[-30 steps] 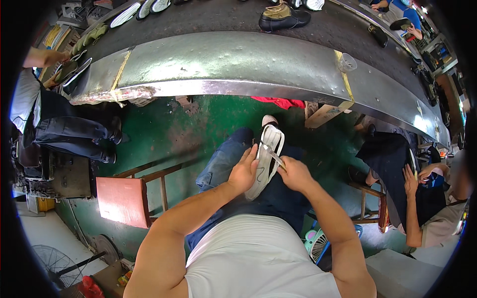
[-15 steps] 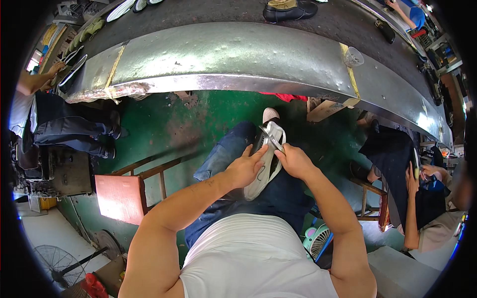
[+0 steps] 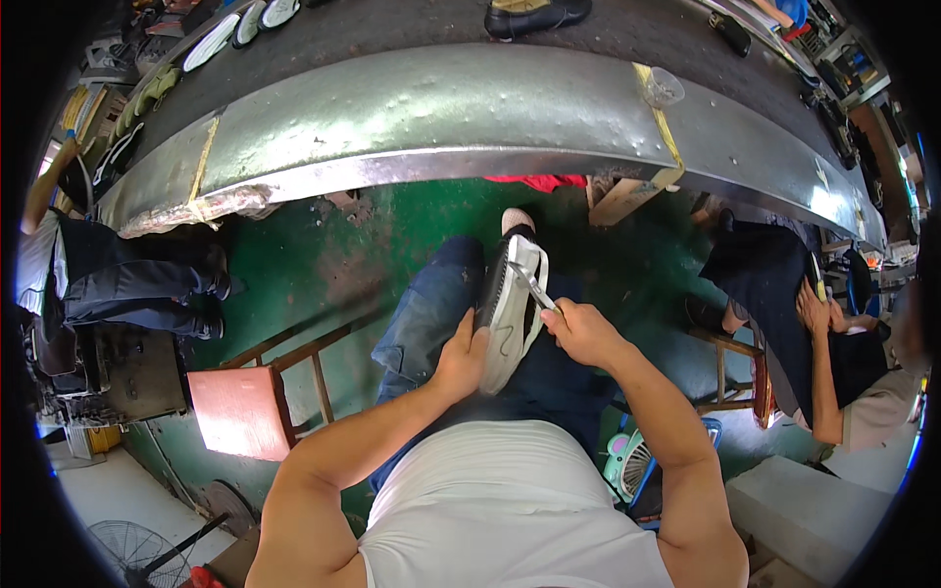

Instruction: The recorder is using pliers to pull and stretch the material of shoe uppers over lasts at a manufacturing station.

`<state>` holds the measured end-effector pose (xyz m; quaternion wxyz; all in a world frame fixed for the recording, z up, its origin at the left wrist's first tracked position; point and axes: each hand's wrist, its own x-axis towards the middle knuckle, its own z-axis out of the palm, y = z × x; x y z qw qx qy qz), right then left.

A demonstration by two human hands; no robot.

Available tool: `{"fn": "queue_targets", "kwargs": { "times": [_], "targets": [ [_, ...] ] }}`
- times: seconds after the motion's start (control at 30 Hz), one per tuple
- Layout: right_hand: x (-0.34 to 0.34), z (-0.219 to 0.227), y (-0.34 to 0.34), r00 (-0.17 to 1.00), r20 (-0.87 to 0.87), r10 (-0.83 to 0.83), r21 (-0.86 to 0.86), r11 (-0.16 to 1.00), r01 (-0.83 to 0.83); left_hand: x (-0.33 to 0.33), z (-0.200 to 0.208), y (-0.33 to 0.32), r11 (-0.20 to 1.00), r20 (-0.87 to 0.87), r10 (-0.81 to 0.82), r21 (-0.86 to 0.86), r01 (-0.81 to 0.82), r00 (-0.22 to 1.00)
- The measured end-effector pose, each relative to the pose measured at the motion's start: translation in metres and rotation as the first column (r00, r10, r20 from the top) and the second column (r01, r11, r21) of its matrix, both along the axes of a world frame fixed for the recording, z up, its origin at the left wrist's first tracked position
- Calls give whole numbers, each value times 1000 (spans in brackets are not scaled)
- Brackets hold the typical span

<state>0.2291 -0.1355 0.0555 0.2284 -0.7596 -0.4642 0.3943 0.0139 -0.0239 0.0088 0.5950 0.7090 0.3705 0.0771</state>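
Observation:
A shoe with a white body and a dark side [image 3: 505, 333] lies lengthwise over my lap, a thin black curved line on its white face. My left hand [image 3: 463, 355] is closed round its near left side, thumb against it. In the fist of my right hand [image 3: 580, 331] is a slim metal tool, pincers by the look of it [image 3: 532, 285]. Its metal head lies across the white face near the far end, and I cannot tell whether its jaws are parted. A loose white strip stands along the shoe's right edge.
A metal-edged bench [image 3: 421, 118] runs across ahead, with a black shoe [image 3: 537, 18] on it. A red-topped stool [image 3: 240, 407] stands left, a small green fan [image 3: 627, 465] by my right side. People sit at both sides, one with a dark apron [image 3: 765, 279].
My left hand has drawn back from the tool toward the near side of the shoe. The tool has turned, and its head now sits lower on the white face.

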Motion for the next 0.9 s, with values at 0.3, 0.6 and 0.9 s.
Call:
{"fn": "queue_targets", "kwargs": {
  "times": [0.3,0.6,0.9],
  "targets": [
    [-31,-2,-14,993,-107,42,6,999,-41,-9,-11,5,999,-90,-32,-31,30,995],
    [-46,-7,-22,993,-21,114,61,992,-112,-18,-29,11,986,-26,-70,-152,66,997],
    [-45,-3,-24,991,56,126,-83,989,-121,-13,17,14,959,-166,-271,-134,251,948]
  ]
}}
